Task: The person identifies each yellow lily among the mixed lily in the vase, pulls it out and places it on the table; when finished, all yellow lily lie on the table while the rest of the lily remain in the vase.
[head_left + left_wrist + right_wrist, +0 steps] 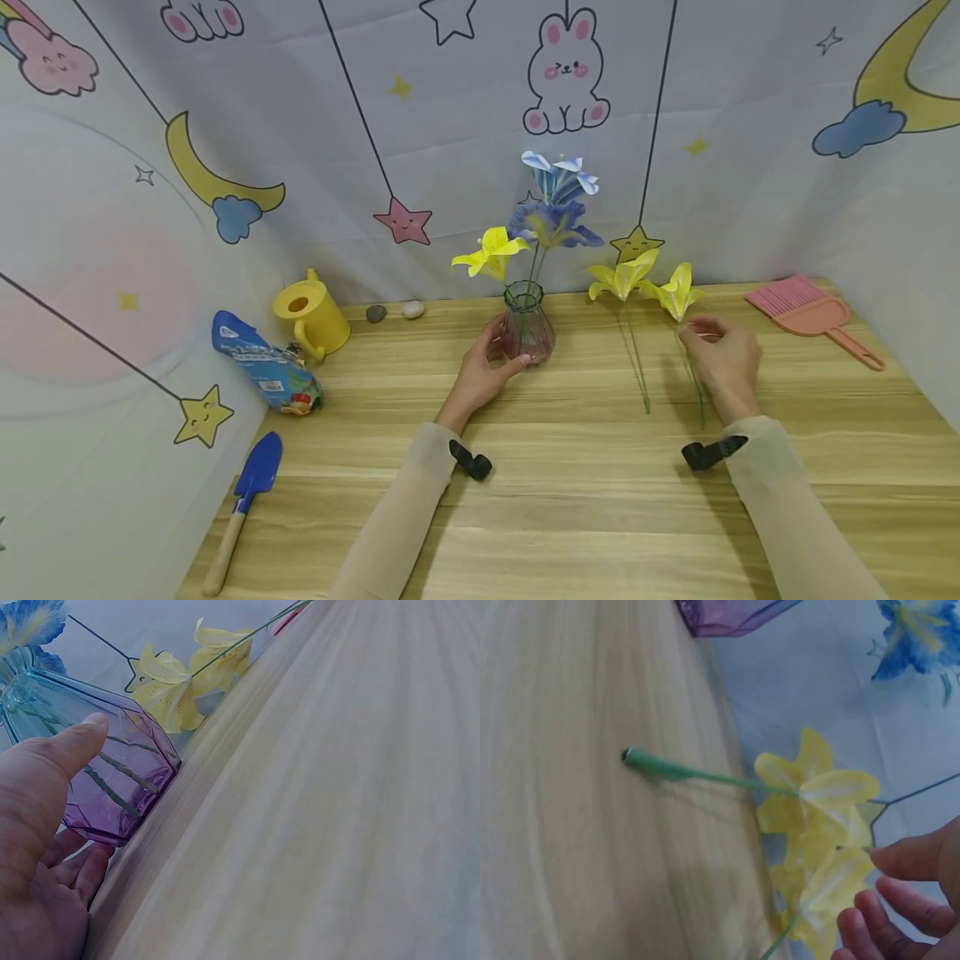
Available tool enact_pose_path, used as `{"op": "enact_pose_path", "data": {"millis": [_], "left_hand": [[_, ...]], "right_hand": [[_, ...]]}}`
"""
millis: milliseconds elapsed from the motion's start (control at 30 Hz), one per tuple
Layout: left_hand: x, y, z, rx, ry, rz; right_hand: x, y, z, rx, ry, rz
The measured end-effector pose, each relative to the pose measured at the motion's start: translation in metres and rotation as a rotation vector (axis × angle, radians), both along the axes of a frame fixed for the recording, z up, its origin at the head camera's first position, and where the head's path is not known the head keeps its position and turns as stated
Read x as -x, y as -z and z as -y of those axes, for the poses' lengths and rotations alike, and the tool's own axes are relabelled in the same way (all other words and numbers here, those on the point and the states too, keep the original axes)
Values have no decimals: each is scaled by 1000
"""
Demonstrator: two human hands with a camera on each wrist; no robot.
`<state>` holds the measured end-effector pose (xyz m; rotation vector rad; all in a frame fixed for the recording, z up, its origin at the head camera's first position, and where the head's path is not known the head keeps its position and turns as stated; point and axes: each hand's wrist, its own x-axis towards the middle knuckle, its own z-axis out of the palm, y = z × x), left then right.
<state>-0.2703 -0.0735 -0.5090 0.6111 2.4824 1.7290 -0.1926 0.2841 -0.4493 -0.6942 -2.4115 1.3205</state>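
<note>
A glass vase (pixel 527 332), teal at the neck and purple at the base (pixel 124 784), stands mid-table. It holds two blue paper flowers (pixel 556 222) and one yellow one (pixel 491 252). My left hand (pixel 486 367) grips the vase, thumb (pixel 71 746) on the front and fingers behind. Two yellow paper flowers lie on the table to the right, one (pixel 621 279) untouched, with its green stem end (pixel 639 759) free. My right hand (pixel 722 357) pinches the other yellow flower (pixel 677 292) at its base, thumb (pixel 911 859) above the petals (pixel 832 879) and fingers below.
At the left stand a yellow watering can (pixel 309 317), a blue bag (pixel 266 375) and a blue trowel (pixel 243 500). Two pebbles (pixel 393 311) lie by the back wall. A pink dustpan with brush (pixel 813 312) sits at the far right. Printed cloth walls close in three sides.
</note>
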Motion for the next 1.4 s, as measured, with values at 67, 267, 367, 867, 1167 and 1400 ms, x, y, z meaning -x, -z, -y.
{"op": "enact_pose_path", "data": {"millis": [67, 267, 367, 867, 1167, 1400], "left_hand": [[0, 0, 0, -3, 1, 3], [0, 1, 0, -18, 4, 5], [1, 2, 0, -20, 4, 2], [1, 3, 0, -11, 1, 3], [1, 2, 1, -12, 5, -1], [1, 2, 1, 2, 0, 0]], "right_hand": [[-1, -5, 4, 13, -27, -38], [0, -17, 19, 49, -98, -131], [0, -22, 27, 49, -123, -188], [5, -38, 62, 131, -254, -415], [10, -47, 87, 143, -332, -427], [15, -53, 107, 157, -388, -440]]}}
